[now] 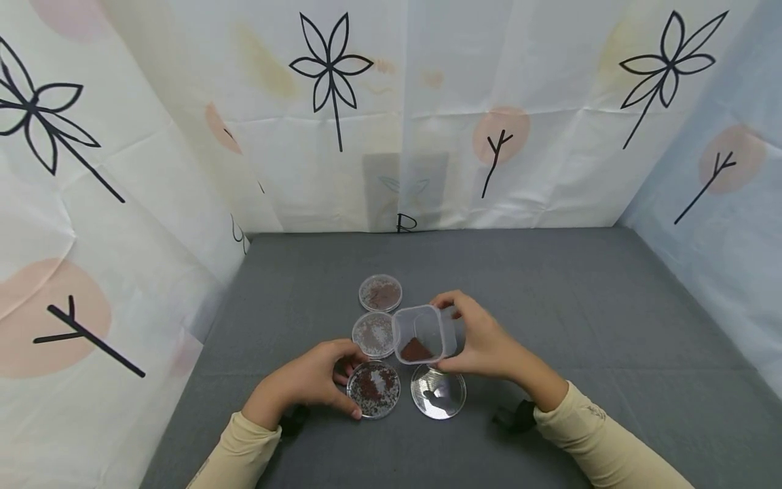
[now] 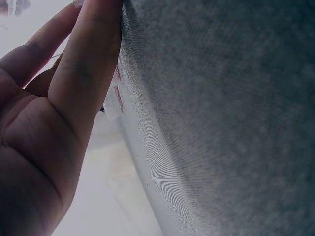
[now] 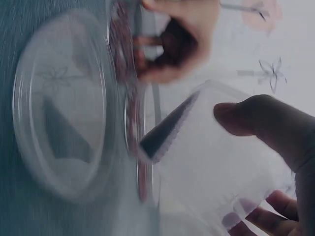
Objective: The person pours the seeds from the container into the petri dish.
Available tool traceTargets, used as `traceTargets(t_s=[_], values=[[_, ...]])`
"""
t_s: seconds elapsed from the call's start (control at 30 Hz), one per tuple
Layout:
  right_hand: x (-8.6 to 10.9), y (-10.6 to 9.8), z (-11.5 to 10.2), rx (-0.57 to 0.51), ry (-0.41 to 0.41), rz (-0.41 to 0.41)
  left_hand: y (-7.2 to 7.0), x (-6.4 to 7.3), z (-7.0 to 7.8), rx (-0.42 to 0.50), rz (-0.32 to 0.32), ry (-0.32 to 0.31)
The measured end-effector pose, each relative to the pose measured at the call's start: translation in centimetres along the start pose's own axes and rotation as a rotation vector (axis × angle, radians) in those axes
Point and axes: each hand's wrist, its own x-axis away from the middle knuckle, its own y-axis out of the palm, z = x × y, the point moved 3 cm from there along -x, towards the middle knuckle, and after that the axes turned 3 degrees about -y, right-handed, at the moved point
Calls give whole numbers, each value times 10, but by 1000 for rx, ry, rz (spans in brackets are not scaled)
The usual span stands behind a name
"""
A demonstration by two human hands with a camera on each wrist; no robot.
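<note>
My left hand (image 1: 308, 375) holds the left rim of a round clear petri dish (image 1: 381, 406), thumb at the front and fingers behind. Patches of reddish-brown granules and whitish bits lie in that dish. My right hand (image 1: 485, 339) grips a clear square plastic tub (image 1: 421, 320) from the right, tilted to the left just above the dishes. A small heap of brown granules (image 1: 415, 350) sits in the tub's lower corner. In the right wrist view the thumb presses the side of the tub (image 3: 211, 162). The left wrist view shows the left hand (image 2: 78, 83), but its fingertips are cut off.
Behind the held dish stand a middle petri dish (image 1: 370, 334) and a far petri dish (image 1: 380, 295), both with brown and whitish contents. A clear round dish or lid (image 1: 438, 404) lies right of the held dish. Printed cloth (image 1: 440, 88) walls the grey table (image 1: 586, 299).
</note>
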Motion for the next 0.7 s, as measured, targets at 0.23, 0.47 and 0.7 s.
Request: traceTargets(t_s=[0.23,0.47,0.7], values=[[7,-31,43,-152,187,111,1,2,1,10,11,2],[17,-46,77,-145,301,131,0,2,2,9,15,17],[21,-48,92,-105,370,107,1,2,2,15,14,27]])
